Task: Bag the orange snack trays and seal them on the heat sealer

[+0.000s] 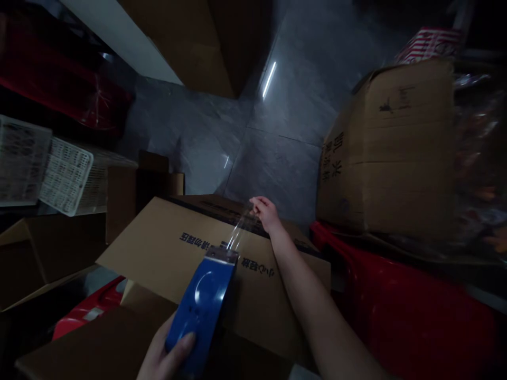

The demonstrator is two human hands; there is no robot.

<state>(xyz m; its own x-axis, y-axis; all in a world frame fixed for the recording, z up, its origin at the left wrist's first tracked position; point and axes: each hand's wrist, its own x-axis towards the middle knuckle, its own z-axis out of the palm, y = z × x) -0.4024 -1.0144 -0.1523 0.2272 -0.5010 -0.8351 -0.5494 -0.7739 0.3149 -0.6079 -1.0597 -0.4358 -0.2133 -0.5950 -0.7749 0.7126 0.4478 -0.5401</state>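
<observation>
Grey marbled floor tiles spread dimly beyond. Over a printed brown carton sits the blue tape dispenser, its long axis slanting from lower left to upper right, metal head aimed forward, away from the wearer. Its body is glossy, with a curved bright highlight. The left grip is wrapped around the near end; the right grip pinches clear tape stretched from the head. White baskets stand left, a bulky box right.

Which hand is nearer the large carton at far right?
Right. The right hand is left of the carton; the left hand, holding the blue tape dispenser, is lower and farther left.
</observation>
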